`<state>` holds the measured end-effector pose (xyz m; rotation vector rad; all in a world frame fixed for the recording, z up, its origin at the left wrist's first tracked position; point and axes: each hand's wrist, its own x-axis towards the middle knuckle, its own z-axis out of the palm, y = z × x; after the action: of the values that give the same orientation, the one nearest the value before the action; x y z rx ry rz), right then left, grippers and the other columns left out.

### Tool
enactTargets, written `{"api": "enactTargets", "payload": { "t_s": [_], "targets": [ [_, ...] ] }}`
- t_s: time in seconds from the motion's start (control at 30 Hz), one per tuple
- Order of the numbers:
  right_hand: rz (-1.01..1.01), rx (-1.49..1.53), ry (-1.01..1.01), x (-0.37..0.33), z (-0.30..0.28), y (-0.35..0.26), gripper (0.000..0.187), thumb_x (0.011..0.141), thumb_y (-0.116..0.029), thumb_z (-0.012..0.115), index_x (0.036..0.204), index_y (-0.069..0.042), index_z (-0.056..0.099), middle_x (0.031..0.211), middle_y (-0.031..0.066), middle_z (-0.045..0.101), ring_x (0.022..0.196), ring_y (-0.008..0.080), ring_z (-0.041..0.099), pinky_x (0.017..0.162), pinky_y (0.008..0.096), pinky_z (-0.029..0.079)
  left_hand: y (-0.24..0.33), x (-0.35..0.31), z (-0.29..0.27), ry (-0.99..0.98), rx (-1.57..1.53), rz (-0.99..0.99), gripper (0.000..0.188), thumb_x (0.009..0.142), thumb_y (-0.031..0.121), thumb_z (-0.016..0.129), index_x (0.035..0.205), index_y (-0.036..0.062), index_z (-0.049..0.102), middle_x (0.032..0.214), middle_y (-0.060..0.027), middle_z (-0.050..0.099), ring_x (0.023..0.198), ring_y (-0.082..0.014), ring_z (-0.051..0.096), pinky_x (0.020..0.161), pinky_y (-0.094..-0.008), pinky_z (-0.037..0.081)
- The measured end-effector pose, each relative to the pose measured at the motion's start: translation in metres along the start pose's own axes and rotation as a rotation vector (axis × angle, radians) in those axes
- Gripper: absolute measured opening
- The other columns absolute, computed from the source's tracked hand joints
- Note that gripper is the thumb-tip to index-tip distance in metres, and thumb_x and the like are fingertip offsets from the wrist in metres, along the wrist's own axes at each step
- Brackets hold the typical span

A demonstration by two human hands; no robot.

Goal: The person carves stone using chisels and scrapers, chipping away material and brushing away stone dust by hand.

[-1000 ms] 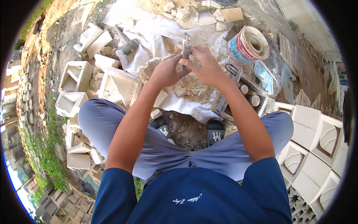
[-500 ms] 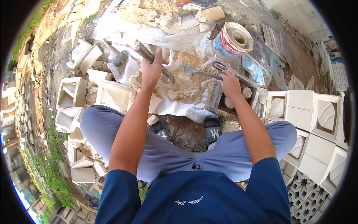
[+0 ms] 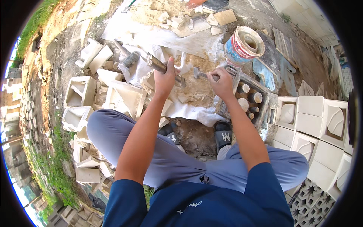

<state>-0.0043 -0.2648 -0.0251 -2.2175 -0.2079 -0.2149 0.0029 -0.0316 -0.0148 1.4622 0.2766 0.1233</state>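
Observation:
My left hand (image 3: 165, 81) is wrapped round a thick grey-brown rod (image 3: 155, 63), held slanting over the sandy rubble. The rod's lower end shows beyond my fingers. My right hand (image 3: 221, 82) is closed on a scraper-like tool with a small square metal blade (image 3: 196, 72), which points left toward the rod. Blade and rod are apart. Beneath both hands lies pale sandy debris (image 3: 191, 96) on a white sheet (image 3: 189, 111). A wooden box (image 3: 267, 102) stands just right of my right hand, holding several round-ended cylinders (image 3: 256, 97).
A labelled bucket (image 3: 242, 49) stands beyond the box. Left are a dark-headed hammer (image 3: 131, 59) and hollow cream blocks (image 3: 79, 92). Patterned blocks (image 3: 312, 117) line the right. Broken stone (image 3: 179, 22) lies ahead, near another person's hand (image 3: 194, 3). My sandalled feet (image 3: 223, 136) are below.
My right hand has moved left, away from the wooden box and closer to the scraper's blade, uncovering more cylinders. My left hand still grips the rod. The whole view has shifted slightly.

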Motion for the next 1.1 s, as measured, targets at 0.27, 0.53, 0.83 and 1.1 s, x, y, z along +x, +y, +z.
{"api": "enactTargets", "payload": {
  "t_s": [0.27,0.53,0.83,1.1],
  "targets": [
    [0.136,0.601,0.217,0.010,0.052,0.020,0.050,0.108,-0.023,0.049,0.061,-0.005,0.046,0.055,-0.0024,0.044,0.053,0.0082,0.041,0.051,0.0277,0.030,-0.012,-0.011,0.005,-0.072,0.023,-0.027,0.039,0.104,0.028,0.057,0.080,-0.0026,0.062,0.064,-0.0018,0.055,0.068,-0.0134,0.064,0.063,-0.0292,0.049],
    [0.140,0.898,0.183,0.015,-0.024,-0.079,0.050,0.108,-0.022,0.048,0.060,-0.008,0.043,0.049,-0.0028,0.034,0.044,0.0083,0.028,0.043,0.0305,0.022,0.003,-0.009,-0.003,-0.049,0.033,-0.042,0.041,0.105,0.028,0.054,0.080,-0.0031,0.062,0.066,-0.0011,0.052,0.072,-0.0125,0.061,0.072,-0.0299,0.049],
    [0.194,0.729,0.125,-0.013,0.011,-0.031,0.050,0.106,-0.026,0.054,0.061,-0.005,0.046,0.054,-0.0032,0.042,0.048,0.0054,0.034,0.046,0.0278,0.026,-0.003,-0.004,0.010,-0.069,0.069,-0.062,0.045,0.106,0.033,0.053,0.077,-0.0013,0.059,0.067,-0.0017,0.053,0.073,-0.0131,0.061,0.070,-0.0299,0.048],
    [0.177,0.616,0.144,-0.032,0.009,-0.025,0.051,0.109,-0.022,0.046,0.061,-0.007,0.042,0.054,-0.0014,0.043,0.048,0.0057,0.035,0.046,0.0277,0.026,0.005,-0.010,0.018,-0.146,0.083,-0.044,0.043,0.107,0.031,0.051,0.078,0.0005,0.057,0.069,-0.0010,0.052,0.079,-0.0146,0.063,0.078,-0.0310,0.048]
  ]
}}
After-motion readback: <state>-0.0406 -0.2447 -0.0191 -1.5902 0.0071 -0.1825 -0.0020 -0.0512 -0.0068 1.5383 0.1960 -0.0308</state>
